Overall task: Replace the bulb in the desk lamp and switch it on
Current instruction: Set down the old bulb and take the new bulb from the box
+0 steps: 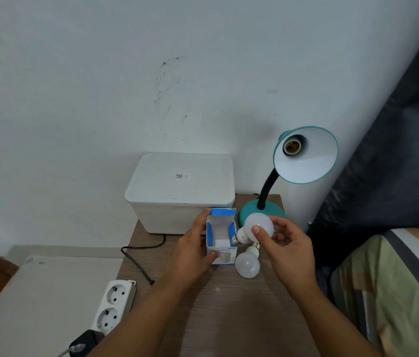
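Head view: a white bulb (257, 225) is pinched in the right hand (289, 253), screw base pointed left toward the open box (221, 237) steadied by the left hand (193, 251), while the lamp's empty socket (291, 146) is seen up-right above the table's far right corner.

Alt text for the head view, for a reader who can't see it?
A right hand holds a white frosted bulb beside an open blue-and-white carton gripped by the left hand. A second white bulb lies on the wooden table; the teal desk lamp's socket is empty.
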